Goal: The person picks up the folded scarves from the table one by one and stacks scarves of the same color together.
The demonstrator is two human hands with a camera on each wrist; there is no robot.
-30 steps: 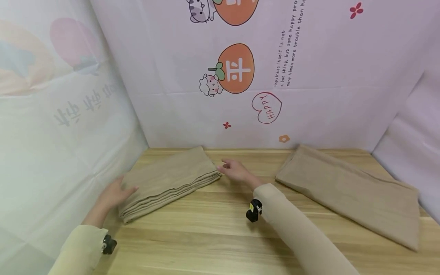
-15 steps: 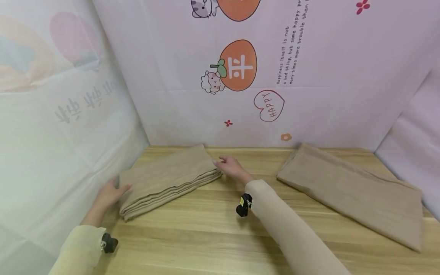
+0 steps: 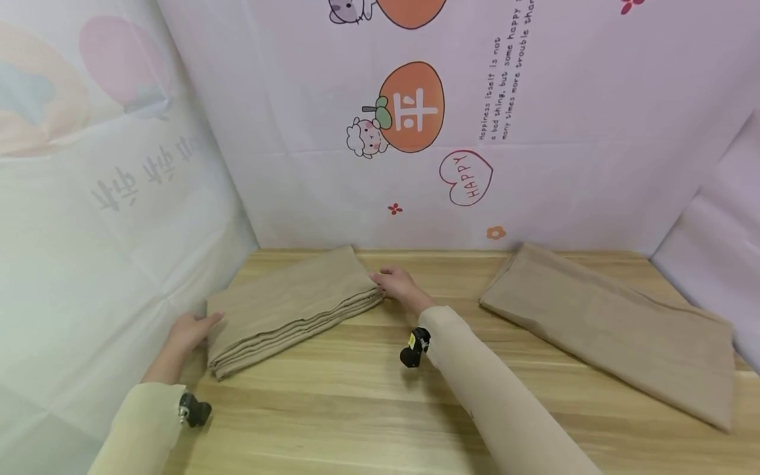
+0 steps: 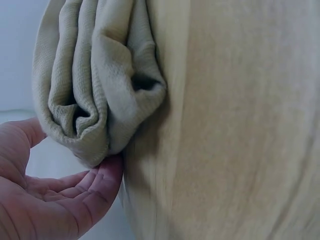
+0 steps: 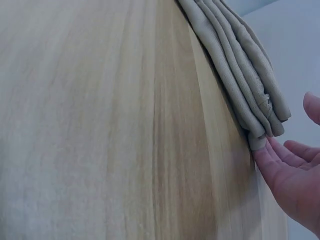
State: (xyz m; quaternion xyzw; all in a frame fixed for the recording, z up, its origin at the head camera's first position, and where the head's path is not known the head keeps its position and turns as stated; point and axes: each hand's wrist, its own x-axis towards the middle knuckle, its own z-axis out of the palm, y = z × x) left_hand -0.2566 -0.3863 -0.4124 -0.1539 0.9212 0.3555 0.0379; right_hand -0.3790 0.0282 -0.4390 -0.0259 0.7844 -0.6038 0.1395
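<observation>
On the left of the table lies a folded tan cloth (image 3: 291,293), its stacked layers showing along the near edge. My left hand (image 3: 190,330) is at its left end. The fingers (image 4: 95,192) touch the lower layers from the side, close to the tabletop, while the thumb reaches over the upper side; whether it presses the cloth is hidden. At the opposite end, my right hand (image 3: 399,285) touches the cloth's right corner. In the right wrist view its fingertips (image 5: 267,155) meet the bottom layer, and the thumb (image 5: 312,107) stands apart from the cloth.
A second folded tan cloth (image 3: 611,330) lies slantwise on the right of the wooden table (image 3: 332,409). White sheets printed with cartoons hang close behind (image 3: 332,178) and on the left (image 3: 119,264). Another white sheet hangs on the right.
My right hand has moved left and come against the cloth's right corner. My left hand has shifted slightly at the left end, its thumb still over the cloth. The cloth stays nearly in place.
</observation>
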